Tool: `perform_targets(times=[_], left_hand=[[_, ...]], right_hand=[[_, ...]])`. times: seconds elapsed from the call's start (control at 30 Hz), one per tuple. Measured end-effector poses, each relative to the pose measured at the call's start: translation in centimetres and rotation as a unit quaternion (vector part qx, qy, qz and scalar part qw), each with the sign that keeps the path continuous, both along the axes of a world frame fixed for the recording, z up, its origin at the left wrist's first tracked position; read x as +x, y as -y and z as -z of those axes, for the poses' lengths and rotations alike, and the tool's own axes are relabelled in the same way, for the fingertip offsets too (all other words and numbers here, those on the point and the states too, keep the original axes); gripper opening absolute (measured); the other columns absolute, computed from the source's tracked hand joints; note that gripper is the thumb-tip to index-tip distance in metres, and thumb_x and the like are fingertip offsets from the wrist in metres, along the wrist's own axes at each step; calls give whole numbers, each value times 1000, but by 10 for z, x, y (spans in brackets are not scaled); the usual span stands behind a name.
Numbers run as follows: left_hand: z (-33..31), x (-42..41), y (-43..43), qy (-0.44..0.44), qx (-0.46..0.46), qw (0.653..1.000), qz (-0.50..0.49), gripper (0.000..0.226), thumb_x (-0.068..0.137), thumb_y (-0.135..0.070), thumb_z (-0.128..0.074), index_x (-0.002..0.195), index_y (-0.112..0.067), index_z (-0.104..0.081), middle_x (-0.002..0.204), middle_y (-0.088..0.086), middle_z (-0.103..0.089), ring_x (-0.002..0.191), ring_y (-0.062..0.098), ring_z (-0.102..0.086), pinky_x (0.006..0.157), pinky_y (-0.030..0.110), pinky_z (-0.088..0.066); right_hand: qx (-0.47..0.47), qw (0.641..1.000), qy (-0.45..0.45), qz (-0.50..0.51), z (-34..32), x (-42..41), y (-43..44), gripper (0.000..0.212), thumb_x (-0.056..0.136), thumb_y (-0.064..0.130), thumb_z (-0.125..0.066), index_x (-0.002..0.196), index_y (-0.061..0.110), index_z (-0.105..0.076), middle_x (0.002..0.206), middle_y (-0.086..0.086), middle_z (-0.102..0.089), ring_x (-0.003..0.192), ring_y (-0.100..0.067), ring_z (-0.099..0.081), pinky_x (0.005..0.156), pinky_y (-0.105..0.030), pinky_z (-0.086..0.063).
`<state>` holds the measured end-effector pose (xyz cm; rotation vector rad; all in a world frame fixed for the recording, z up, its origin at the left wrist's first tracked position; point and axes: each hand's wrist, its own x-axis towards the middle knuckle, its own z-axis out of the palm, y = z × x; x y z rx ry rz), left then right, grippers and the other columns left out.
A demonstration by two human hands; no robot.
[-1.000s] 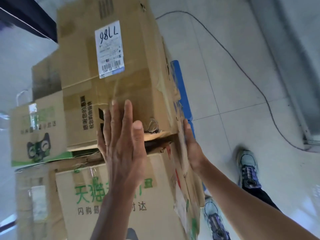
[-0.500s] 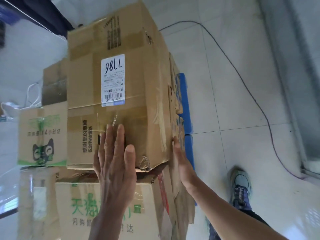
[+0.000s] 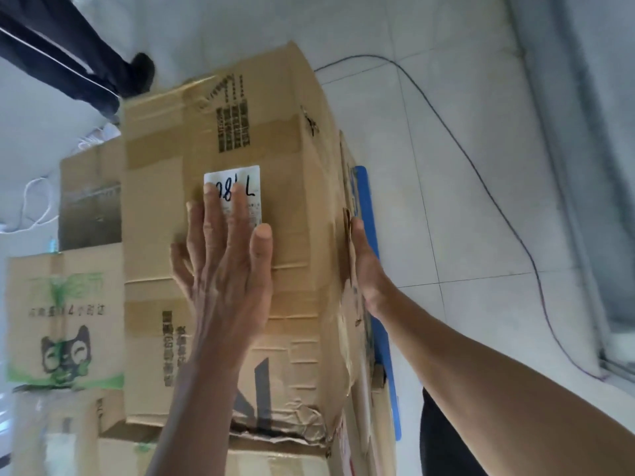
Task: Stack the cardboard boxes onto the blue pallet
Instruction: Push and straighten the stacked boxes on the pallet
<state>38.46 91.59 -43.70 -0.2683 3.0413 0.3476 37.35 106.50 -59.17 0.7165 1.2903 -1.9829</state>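
top cardboard box (image 3: 285, 207) is seated on the stack (image 3: 275, 458) over the blue pallet (image 3: 370, 201), pressed by flat left hand (image 3: 223, 269) on its labelled face and flat right hand (image 3: 364, 266) on its side, nothing gripped; even pushing is advised until edges sit flush.

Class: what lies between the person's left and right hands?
The top cardboard box: left hand flat on its labelled face, right hand flat against its side, its edge between them. Head view.
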Motion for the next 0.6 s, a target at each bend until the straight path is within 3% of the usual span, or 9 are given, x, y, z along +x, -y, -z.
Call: perform_targets(times=[0.17,0.27,0.43,0.5,0.57,0.6], left_hand=[[8,4,-1,-19,-28,999,-4,64,105,-62,-6,165,-38,-10,174,-7,-2,161,17,-1,126,57,-6],[10,1,-2,-21,-34,999,-9,63,106,-59,-11,165,-36,-14,174,-5,-7,161,20,-4,125,60,-9],[12,2,2,-28,-47,999,1,62,108,-53,-18,164,-29,-23,174,0,-13,160,24,-10,122,65,-14],[13,1,2,-33,-50,998,3,62,108,-53,-17,164,-27,-26,173,1,-15,160,25,-12,121,66,-16],[15,1,1,-37,-54,998,1,62,108,-53,-16,164,-28,-26,173,1,-16,160,25,-13,121,66,-16],[16,1,1,-38,-58,998,-1,62,108,-53,-16,163,-28,-27,173,1,-17,160,25,-14,121,66,-16]], right_hand=[[-4,1000,11,-14,3,-8,16,124,60,107,-34,163,39,-27,165,3,-38,152,-21,-34,126,-54,-24],[20,998,-42,47,7,-13,19,102,74,99,-34,161,44,-29,167,8,-36,155,-20,-30,126,-57,-22],[63,997,-10,31,25,-44,11,92,91,88,-25,164,33,-25,169,6,-31,155,-14,-27,128,-48,-20],[85,996,-13,20,37,-61,8,83,99,79,-21,166,30,-20,171,7,-24,157,-13,-22,127,-37,-17],[89,996,-10,12,44,-79,8,77,102,73,-20,165,29,-24,166,7,-31,150,-11,-34,117,-20,-25],[84,996,-4,8,47,-86,10,76,102,73,-20,164,29,-27,163,7,-36,146,-10,-39,114,-18,-29]])
